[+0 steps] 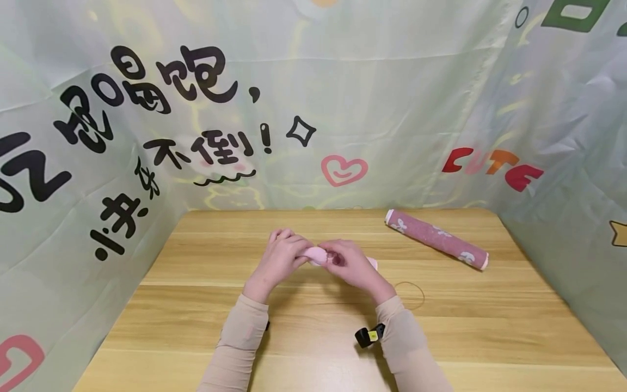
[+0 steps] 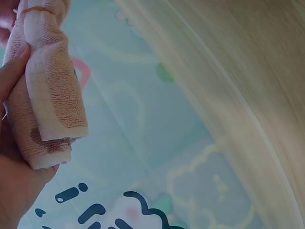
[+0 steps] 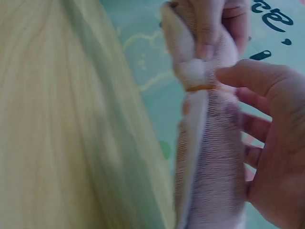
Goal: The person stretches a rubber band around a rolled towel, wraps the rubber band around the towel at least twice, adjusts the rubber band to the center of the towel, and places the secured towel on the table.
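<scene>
Both hands hold a rolled pink towel [image 1: 318, 255] just above the middle of the wooden table [image 1: 196, 305]. My left hand [image 1: 280, 256] grips one end of the roll [image 2: 47, 90], its thumb lying on the terry cloth. My right hand [image 1: 350, 265] curls round the other end [image 3: 209, 157]. A thin tan rubber band [image 3: 202, 88] circles the roll near the left hand's fingers. A second rubber band [image 1: 411, 294] lies flat on the table right of my right wrist.
A darker pink rolled towel [image 1: 436, 238] with white butterfly prints lies at the back right of the table. A printed green cloth backdrop [image 1: 343, 109] walls in the table on three sides. A black wrist camera [image 1: 368, 335] sits on my right forearm.
</scene>
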The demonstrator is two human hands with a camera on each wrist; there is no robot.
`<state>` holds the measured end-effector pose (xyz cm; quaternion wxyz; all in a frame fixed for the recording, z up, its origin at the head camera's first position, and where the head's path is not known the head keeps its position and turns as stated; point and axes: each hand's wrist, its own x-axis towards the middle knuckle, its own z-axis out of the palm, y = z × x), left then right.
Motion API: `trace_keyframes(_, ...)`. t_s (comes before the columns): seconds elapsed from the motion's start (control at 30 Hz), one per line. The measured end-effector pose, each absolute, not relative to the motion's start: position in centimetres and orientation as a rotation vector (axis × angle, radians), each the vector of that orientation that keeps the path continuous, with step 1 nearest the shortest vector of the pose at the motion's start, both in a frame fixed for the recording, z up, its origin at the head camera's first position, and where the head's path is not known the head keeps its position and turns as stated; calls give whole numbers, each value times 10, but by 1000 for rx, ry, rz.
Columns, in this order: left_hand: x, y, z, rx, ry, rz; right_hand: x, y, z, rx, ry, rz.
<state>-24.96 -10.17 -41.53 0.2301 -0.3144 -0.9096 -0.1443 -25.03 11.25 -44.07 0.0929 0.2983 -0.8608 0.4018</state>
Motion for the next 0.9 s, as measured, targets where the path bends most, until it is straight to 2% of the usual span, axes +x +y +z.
trace_keyframes(0.37,-251,-107,-412,-873,-2485,-423,-246,109,-444,755,-2568,830)
trace_keyframes(0.9,-252,-110,-413,-850,-2513,-430,-246,112,-446,759,-2591,848)
